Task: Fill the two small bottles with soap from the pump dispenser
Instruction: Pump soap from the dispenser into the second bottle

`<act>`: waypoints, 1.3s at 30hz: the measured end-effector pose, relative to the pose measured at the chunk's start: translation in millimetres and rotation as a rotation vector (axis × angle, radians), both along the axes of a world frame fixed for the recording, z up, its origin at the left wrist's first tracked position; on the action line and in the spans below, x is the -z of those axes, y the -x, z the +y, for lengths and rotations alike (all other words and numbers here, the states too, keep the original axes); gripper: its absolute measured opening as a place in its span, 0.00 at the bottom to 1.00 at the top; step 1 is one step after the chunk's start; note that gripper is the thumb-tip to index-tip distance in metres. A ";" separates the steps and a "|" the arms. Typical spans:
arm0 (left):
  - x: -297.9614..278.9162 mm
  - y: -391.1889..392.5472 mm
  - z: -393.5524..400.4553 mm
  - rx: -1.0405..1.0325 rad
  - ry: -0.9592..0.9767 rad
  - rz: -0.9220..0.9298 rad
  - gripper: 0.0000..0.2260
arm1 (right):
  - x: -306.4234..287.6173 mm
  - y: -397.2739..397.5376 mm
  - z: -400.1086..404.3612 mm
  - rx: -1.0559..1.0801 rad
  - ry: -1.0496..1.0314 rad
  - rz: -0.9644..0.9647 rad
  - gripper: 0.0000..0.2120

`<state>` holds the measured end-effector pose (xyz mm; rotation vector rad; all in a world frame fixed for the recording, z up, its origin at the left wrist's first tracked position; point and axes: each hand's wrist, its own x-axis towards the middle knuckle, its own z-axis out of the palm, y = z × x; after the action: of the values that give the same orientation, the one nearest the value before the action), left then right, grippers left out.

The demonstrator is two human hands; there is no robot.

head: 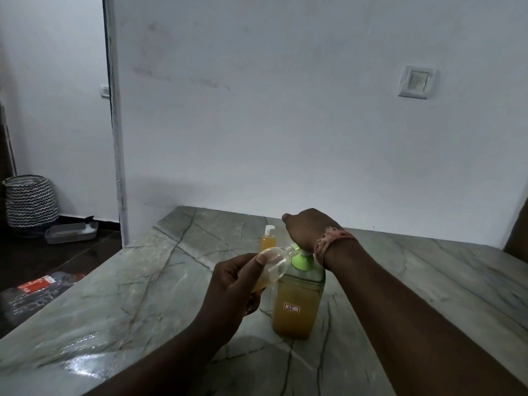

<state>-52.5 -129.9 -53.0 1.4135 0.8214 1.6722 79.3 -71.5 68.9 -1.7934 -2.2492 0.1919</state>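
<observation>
**A:** What is sitting on the counter?

**B:** A grey-green marble counter (400, 281) is stretching across the lower part of the view. A large pump dispenser (297, 304) is standing upright on it near the middle, holding orange-yellow soap up to its shoulder. It is wearing a green pump collar and a small white label reading "35".

**A:** What are the hands doing?

**B:** The left hand (237, 284) is gripping a small clear bottle (271, 270), with the thumb lying across its side and the fingers curling underneath. The bottle is tilting, its open neck pointing up and to the right, right at the green pump top. A little yellow soap is pooling in its lower end. The right hand (308, 230) is resting on top of the pump, wrist bent downward and covering the pump head. I cannot tell how its fingers are lying. A pink woven bracelet (328, 244) is circling that wrist.

**A:** And the other bottle?

**B:** A second small bottle (268, 238) is standing upright just behind the dispenser, full of yellow soap, with a white cap on.

**A:** Anything beyond?

**B:** A white wall with a light switch (417, 81) is rising behind. On the dark floor at the left, a black-and-white zigzag basket (30, 201) is standing beside a grey tray (71, 231).
</observation>
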 end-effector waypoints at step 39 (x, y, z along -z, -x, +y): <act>-0.2 0.0 0.6 0.015 -0.011 -0.002 0.12 | 7.0 -5.0 13.9 0.028 -0.088 0.163 0.21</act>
<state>-52.4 -129.3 -52.8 1.4216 0.8001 1.6689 84.2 -57.6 61.9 -1.6987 -2.0857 0.2218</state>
